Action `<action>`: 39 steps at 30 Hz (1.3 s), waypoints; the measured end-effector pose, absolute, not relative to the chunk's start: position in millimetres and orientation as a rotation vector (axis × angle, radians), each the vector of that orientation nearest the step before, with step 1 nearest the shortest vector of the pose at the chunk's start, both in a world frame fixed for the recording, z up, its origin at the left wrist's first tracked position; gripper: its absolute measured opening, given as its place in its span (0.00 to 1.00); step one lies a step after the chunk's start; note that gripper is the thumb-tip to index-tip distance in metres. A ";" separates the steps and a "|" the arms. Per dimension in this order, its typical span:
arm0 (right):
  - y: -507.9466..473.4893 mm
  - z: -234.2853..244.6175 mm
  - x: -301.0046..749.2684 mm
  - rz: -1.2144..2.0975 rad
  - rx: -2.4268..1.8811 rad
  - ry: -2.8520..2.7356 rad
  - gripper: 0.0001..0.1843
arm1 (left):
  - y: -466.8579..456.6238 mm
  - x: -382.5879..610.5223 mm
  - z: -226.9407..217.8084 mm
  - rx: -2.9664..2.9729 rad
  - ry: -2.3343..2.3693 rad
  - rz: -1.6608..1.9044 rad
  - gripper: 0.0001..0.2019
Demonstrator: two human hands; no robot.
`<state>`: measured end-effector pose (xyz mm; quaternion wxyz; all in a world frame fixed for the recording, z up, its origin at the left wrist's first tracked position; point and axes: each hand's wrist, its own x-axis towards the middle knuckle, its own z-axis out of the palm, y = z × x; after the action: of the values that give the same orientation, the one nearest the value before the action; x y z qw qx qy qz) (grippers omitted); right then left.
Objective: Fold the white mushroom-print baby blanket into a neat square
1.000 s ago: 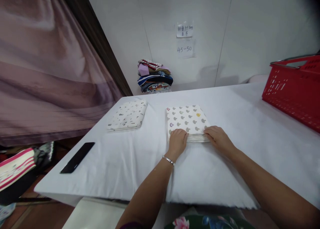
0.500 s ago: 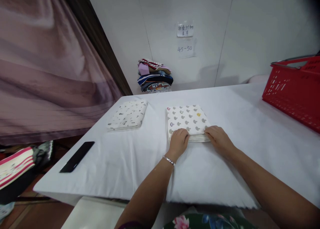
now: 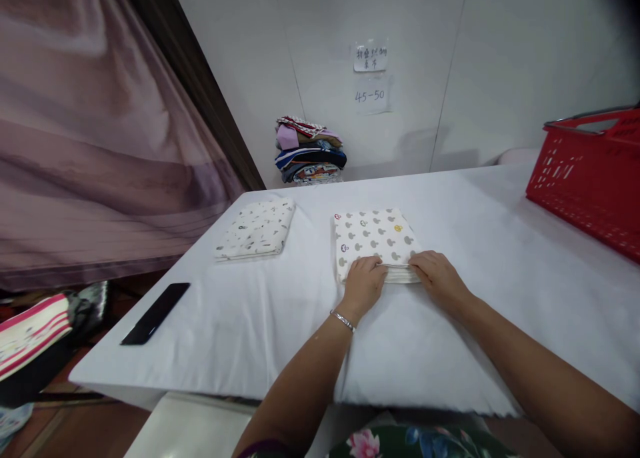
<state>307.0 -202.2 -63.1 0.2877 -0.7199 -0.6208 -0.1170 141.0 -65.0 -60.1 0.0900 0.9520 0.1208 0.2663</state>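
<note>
A folded white cloth (image 3: 373, 235) with grey, yellow and red mushroom-like prints lies flat on the white-covered table (image 3: 280, 338) in front of me. Along its near edge, where several layers show, both hands grip the fabric. My left hand (image 3: 364, 285), with a silver bracelet at the wrist, pinches the edge left of its middle. At the near right corner, my right hand (image 3: 437, 278) has its fingers closed on the same cloth. To the left rests a second folded white cloth (image 3: 257, 228) with small dark prints, apart from both hands.
A black flat object (image 3: 156, 313) lies near the table's left edge. At the right stands a red plastic basket (image 3: 590, 185). A stack of folded fabrics (image 3: 310, 151) sits against the back wall, below paper signs (image 3: 371, 78). A pinkish curtain (image 3: 100, 131) hangs at left.
My left hand has slid a little to the right along the cloth's near edge. My right hand stays at the corner, and the cloth has hardly moved.
</note>
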 end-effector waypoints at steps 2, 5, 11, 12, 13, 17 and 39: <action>-202.1 -63.2 306.7 -0.311 -1.924 -1.668 0.13 | -65.9 142.9 -59.7 2.834 0.371 0.789 0.07; -202.9 -63.3 305.4 -0.320 -1.916 -1.676 0.12 | -66.9 144.9 -59.8 2.839 0.373 0.798 0.07; -203.1 -63.4 300.8 -0.362 -1.785 -1.718 0.13 | -66.4 147.2 -62.4 2.803 0.420 0.843 0.06; -202.5 -63.6 300.1 -0.366 -1.768 -1.729 0.12 | -66.1 147.4 -62.9 2.799 0.421 0.845 0.06; -201.8 -64.0 299.6 -0.363 -1.764 -1.735 0.11 | -65.9 147.6 -63.3 2.796 0.424 0.845 0.06; -199.1 -66.9 299.1 -0.379 -1.785 -1.728 0.12 | -65.3 148.3 -64.3 2.788 0.449 0.834 0.06; -199.5 -70.1 302.3 -0.441 -1.867 -1.715 0.11 | -63.1 142.7 -58.4 2.816 0.385 0.785 0.06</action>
<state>302.3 -199.5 -70.1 0.2803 -0.6964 -0.6398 -0.1646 142.7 -63.1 -58.4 0.0964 0.9506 0.1300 0.2649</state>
